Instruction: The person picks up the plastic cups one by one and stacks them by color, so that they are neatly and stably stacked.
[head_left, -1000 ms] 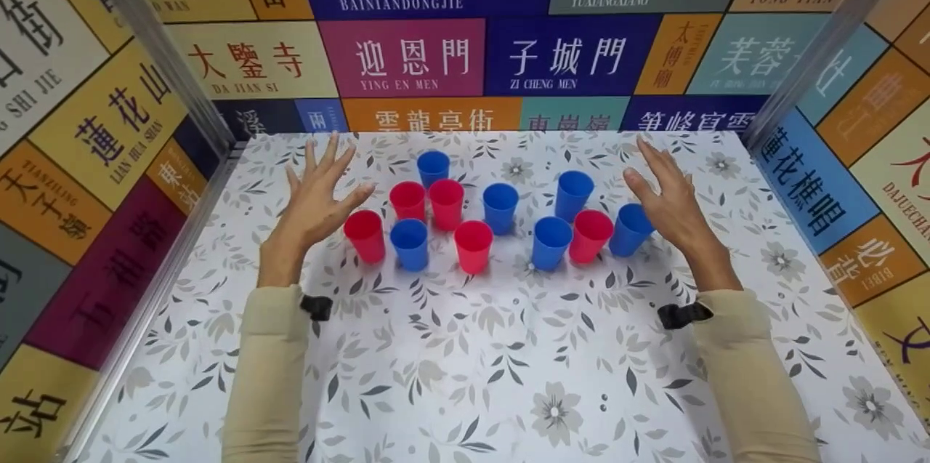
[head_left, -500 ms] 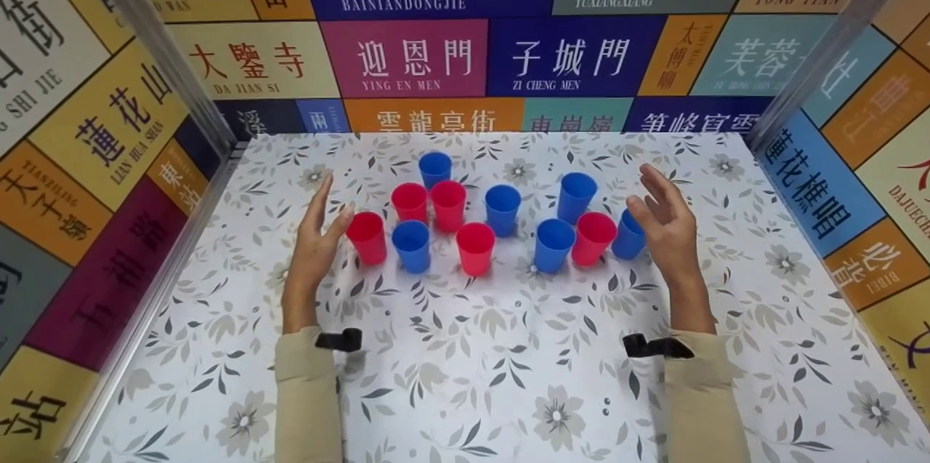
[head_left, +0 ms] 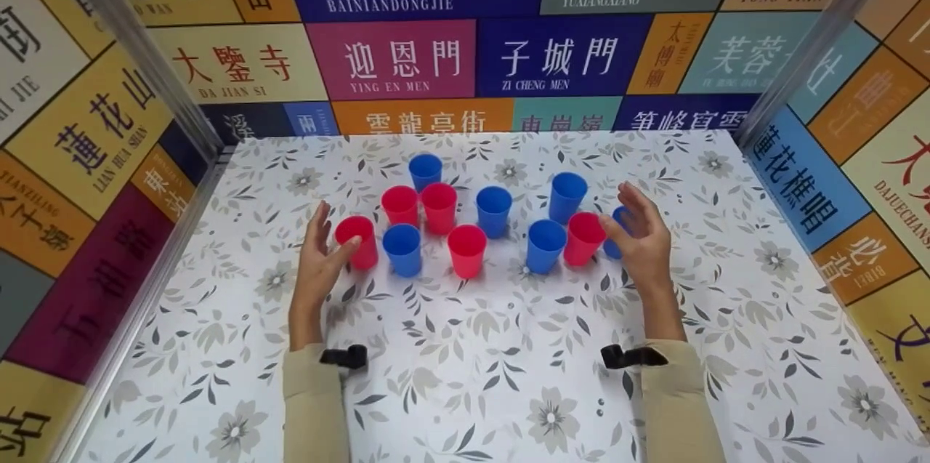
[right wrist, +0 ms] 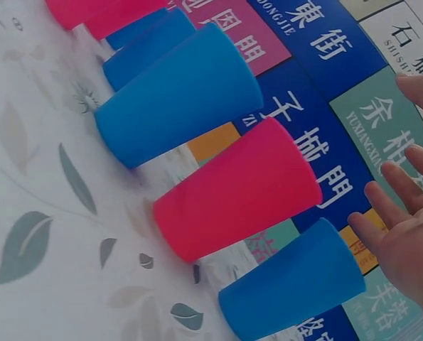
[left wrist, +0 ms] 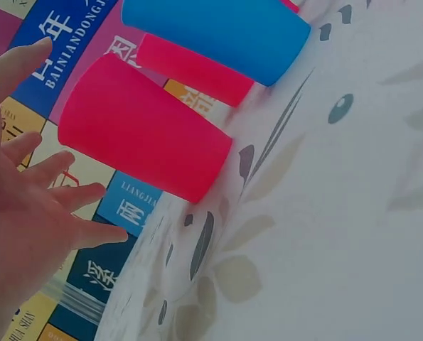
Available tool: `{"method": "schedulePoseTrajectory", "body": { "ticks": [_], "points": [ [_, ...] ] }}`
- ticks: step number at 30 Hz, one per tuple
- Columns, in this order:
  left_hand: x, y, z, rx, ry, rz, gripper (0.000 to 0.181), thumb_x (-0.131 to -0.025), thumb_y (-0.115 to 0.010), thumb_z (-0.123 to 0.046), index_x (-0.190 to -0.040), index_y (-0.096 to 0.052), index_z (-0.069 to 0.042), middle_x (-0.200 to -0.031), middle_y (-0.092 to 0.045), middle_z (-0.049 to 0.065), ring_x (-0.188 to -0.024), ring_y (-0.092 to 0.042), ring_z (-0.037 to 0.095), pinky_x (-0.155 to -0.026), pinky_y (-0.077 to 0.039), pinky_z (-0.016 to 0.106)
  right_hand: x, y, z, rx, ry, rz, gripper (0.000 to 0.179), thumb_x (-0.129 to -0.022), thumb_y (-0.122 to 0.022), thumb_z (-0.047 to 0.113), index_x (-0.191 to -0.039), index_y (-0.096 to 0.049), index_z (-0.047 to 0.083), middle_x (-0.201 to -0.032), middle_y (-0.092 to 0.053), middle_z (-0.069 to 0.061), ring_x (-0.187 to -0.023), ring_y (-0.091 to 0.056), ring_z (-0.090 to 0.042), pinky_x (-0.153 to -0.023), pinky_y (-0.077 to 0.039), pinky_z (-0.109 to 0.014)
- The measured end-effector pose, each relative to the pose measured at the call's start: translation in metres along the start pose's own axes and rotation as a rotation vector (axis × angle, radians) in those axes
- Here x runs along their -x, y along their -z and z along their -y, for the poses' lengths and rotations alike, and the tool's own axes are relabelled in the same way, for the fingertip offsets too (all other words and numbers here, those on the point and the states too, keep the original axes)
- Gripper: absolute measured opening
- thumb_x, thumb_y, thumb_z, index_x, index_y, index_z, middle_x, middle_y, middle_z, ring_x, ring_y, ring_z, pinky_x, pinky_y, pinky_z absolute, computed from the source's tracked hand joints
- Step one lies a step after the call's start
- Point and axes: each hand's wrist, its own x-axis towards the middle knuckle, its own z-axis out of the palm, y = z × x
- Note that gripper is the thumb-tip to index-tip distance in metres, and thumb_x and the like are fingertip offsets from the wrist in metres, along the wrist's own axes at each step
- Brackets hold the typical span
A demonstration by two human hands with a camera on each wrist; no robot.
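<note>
Several red and blue plastic cups stand upright, mouths up, on the table. My left hand (head_left: 317, 270) is beside the leftmost red cup (head_left: 356, 243), its thumb overlapping that cup in the head view. In the left wrist view the left hand (left wrist: 26, 206) has its fingers spread, apart from the red cup (left wrist: 143, 128). My right hand (head_left: 645, 252) is at the right end of the group, partly covering the rightmost blue cup (head_left: 615, 236). In the right wrist view, the right hand (right wrist: 410, 234) holds nothing and a gap separates it from the blue cup (right wrist: 296, 280).
Between the hands are more cups, among them a front red cup (head_left: 467, 251), a rear blue cup (head_left: 426, 172) and a right red cup (head_left: 584, 239). A leaf-patterned cloth (head_left: 472, 376) covers the table. Sign-printed panels (head_left: 392, 59) enclose the back and sides.
Both hands have come back toward the body and inward, closer to the ends of the cup group. The left fingers, spread wide earlier, now look closer together in the head view. The cups stayed put.
</note>
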Motion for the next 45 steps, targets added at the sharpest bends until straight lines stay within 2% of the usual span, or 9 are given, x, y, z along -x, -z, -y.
{"method": "schedulePoseTrajectory", "body": {
  "ticks": [4,8,17,20,27,31,37,41,45],
  "points": [
    [0.005,-0.002,-0.005,-0.023,0.018,0.022,0.084,-0.093,-0.069,-0.015,-0.161,-0.019,-0.012,-0.169,-0.018,0.01,-0.157,-0.015,0.033,-0.128,-0.015,0.052,0.003,-0.005,-0.004,0.025,-0.011,0.022,0.062,-0.091,-0.072,0.009,-0.148,-0.047,0.008,-0.151,-0.051,-0.01,-0.144,-0.044,-0.024,-0.122,-0.033,-0.039],
    [0.005,-0.004,-0.001,-0.042,0.037,0.017,0.085,-0.092,-0.071,-0.017,-0.161,-0.021,-0.013,-0.167,-0.022,0.011,-0.155,-0.019,0.035,-0.127,-0.016,0.053,0.006,-0.01,-0.005,0.074,-0.008,0.046,0.062,-0.091,-0.073,0.013,-0.148,-0.048,0.01,-0.151,-0.051,-0.006,-0.145,-0.043,-0.02,-0.123,-0.031,-0.037],
    [-0.008,-0.003,0.03,-0.073,0.082,-0.009,0.094,-0.089,-0.077,-0.026,-0.161,-0.018,-0.021,-0.166,-0.026,0.005,-0.154,-0.024,0.028,-0.127,-0.022,0.049,0.01,-0.017,0.005,0.183,-0.009,0.041,0.064,-0.089,-0.076,0.016,-0.147,-0.049,0.009,-0.149,-0.051,-0.008,-0.143,-0.045,-0.021,-0.122,-0.033,-0.039],
    [-0.013,-0.002,0.036,-0.068,0.064,-0.011,0.094,-0.087,-0.078,-0.03,-0.161,-0.02,-0.023,-0.165,-0.029,0.005,-0.153,-0.026,0.028,-0.126,-0.023,0.049,0.012,-0.017,0.011,0.18,-0.016,0.027,0.063,-0.09,-0.076,0.016,-0.146,-0.05,0.01,-0.148,-0.052,-0.008,-0.142,-0.045,-0.023,-0.121,-0.035,-0.04],
    [-0.015,-0.001,0.04,-0.038,0.03,-0.011,0.093,-0.087,-0.079,-0.024,-0.161,-0.022,-0.022,-0.161,-0.036,0.01,-0.148,-0.035,0.028,-0.124,-0.03,0.046,0.016,-0.02,0.01,0.114,-0.065,-0.005,0.062,-0.09,-0.075,0.013,-0.146,-0.049,0.007,-0.149,-0.053,-0.011,-0.141,-0.046,-0.03,-0.118,-0.038,-0.047],
    [-0.014,0.0,0.042,-0.049,0.053,-0.006,0.093,-0.087,-0.079,-0.02,-0.161,-0.022,-0.021,-0.161,-0.036,0.011,-0.145,-0.037,0.028,-0.122,-0.033,0.044,0.018,-0.023,0.005,0.14,-0.114,0.005,0.065,-0.091,-0.074,0.017,-0.148,-0.046,0.008,-0.152,-0.049,-0.01,-0.144,-0.044,-0.027,-0.12,-0.036,-0.046],
    [-0.015,0.0,0.041,-0.049,0.08,0.009,0.093,-0.088,-0.078,-0.018,-0.161,-0.021,-0.024,-0.162,-0.034,0.011,-0.144,-0.038,0.029,-0.122,-0.033,0.044,0.019,-0.026,-0.002,0.127,-0.15,0.034,0.071,-0.092,-0.074,0.018,-0.153,-0.04,0.009,-0.158,-0.042,-0.01,-0.15,-0.036,-0.023,-0.125,-0.026,-0.039],
    [-0.016,-0.002,0.039,-0.048,0.069,0.013,0.092,-0.089,-0.077,-0.017,-0.161,-0.021,-0.023,-0.164,-0.032,0.009,-0.144,-0.038,0.03,-0.122,-0.034,0.045,0.02,-0.026,-0.008,0.139,-0.163,0.029,0.07,-0.091,-0.074,0.014,-0.152,-0.041,0.009,-0.157,-0.043,-0.011,-0.15,-0.036,-0.024,-0.126,-0.025,-0.037],
    [-0.016,-0.002,0.04,-0.052,0.043,0.017,0.09,-0.088,-0.078,-0.018,-0.16,-0.024,-0.02,-0.164,-0.032,0.009,-0.143,-0.04,0.03,-0.121,-0.035,0.045,0.019,-0.026,-0.011,0.177,-0.165,0.021,0.07,-0.091,-0.074,0.012,-0.152,-0.041,0.009,-0.157,-0.044,-0.013,-0.15,-0.036,-0.027,-0.125,-0.027,-0.04]
  ]
}}
